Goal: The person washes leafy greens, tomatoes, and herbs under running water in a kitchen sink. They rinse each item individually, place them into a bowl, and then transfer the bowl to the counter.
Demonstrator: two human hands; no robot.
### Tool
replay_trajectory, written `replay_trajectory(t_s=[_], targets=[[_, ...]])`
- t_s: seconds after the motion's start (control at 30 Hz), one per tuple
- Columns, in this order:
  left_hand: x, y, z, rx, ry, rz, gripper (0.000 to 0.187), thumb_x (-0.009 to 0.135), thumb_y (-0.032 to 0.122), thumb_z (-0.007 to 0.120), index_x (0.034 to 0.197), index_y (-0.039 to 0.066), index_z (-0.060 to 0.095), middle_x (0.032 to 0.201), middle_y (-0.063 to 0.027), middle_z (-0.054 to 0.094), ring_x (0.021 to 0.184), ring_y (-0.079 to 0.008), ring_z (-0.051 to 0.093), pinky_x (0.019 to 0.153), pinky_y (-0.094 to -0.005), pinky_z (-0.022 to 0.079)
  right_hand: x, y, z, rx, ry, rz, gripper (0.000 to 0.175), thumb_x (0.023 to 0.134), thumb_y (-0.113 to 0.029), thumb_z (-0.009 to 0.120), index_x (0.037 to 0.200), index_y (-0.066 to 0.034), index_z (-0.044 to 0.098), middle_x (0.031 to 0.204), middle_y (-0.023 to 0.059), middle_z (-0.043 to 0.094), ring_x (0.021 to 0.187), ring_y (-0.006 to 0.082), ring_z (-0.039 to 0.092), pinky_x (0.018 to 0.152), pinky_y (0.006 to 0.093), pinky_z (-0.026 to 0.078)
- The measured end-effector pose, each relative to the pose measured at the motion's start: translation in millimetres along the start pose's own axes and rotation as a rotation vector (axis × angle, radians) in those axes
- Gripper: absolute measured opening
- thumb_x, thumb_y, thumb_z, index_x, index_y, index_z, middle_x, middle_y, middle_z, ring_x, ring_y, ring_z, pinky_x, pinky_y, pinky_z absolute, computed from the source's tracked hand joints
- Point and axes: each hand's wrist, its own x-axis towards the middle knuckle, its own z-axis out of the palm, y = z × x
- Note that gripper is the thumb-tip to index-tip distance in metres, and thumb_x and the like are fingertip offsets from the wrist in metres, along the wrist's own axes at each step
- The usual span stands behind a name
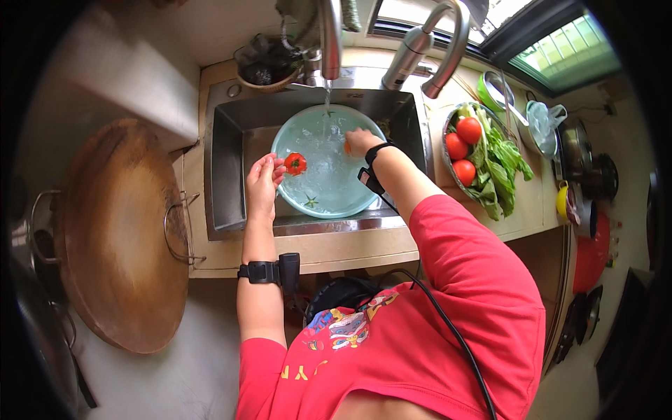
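A pale blue-green plastic basin full of water sits in the steel sink. My left hand is at the basin's left rim with its fingers apart. Just beside those fingertips, a red tomato lies in the water with its green stem end up; whether they touch is unclear. On the basin's right side, my right hand grips another tomato, mostly hidden by the fingers. A loose green tomato calyx floats near the front of the basin. Water runs in from the faucet.
Right of the sink stands a bowl with several tomatoes and leafy greens. A second faucet rises behind. A bagged basket is at the back left. A large round wooden board stands in a metal rack at left.
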Motion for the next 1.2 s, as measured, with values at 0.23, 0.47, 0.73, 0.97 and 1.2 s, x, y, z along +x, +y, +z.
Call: replay_trajectory(t_s=[0.23,0.47,0.73,0.97,1.2], targets=[[28,-22,34,0.071,-0.195,-0.075,0.044,0.093,0.047,0.039,0.113,0.009,0.048,0.095,-0.0029,0.057,0.075,-0.0086,0.053,0.060,-0.0242,0.047,-15,-86,-28,0.642,0.031,-0.119,0.051,0.084,-0.052,0.051,0.106,-0.0059,0.055,0.089,0.0166,0.063,0.083,0.0247,0.061,0.067,0.0311,0.048],[38,-22,80,-0.089,-0.095,0.019,0.050,0.090,0.056,0.034,0.119,0.015,0.037,0.083,-0.0034,0.055,0.055,-0.0108,0.049,0.045,-0.0241,0.042,-60,-82,-70,0.650,0.382,-0.470,0.051,0.092,-0.043,0.035,0.113,0.0018,0.047,0.105,0.0293,0.055,0.103,0.0399,0.052,0.088,0.0409,0.041],[40,-16,111,-0.120,-0.102,0.120,0.048,0.094,0.047,0.035,0.122,0.009,0.038,0.078,-0.0049,0.053,0.050,-0.0101,0.045,0.043,-0.0226,0.038,-83,-59,-76,0.679,0.499,-0.302,0.055,0.087,-0.036,0.039,0.128,0.0001,0.039,0.110,0.0251,0.056,0.103,0.0389,0.053,0.091,0.0404,0.040],[44,-13,117,0.047,-0.141,0.305,0.043,0.094,0.043,0.038,0.122,0.010,0.038,0.086,-0.0045,0.052,0.051,-0.0091,0.044,0.044,-0.0226,0.037,-77,-55,-81,0.995,0.331,-0.190,0.047,0.086,-0.027,0.044,0.120,0.0047,0.044,0.096,0.0112,0.060,0.084,0.0163,0.056,0.076,0.0276,0.045],[48,-5,119,-0.023,-0.186,0.178,0.048,0.093,0.050,0.034,0.118,0.010,0.040,0.076,-0.0029,0.052,0.050,-0.0088,0.045,0.043,-0.0211,0.038,-82,-55,-80,1.074,0.410,-0.218,0.049,0.079,-0.014,0.042,0.126,0.0009,0.043,0.105,0.0193,0.059,0.097,0.0244,0.056,0.086,0.0331,0.042]])
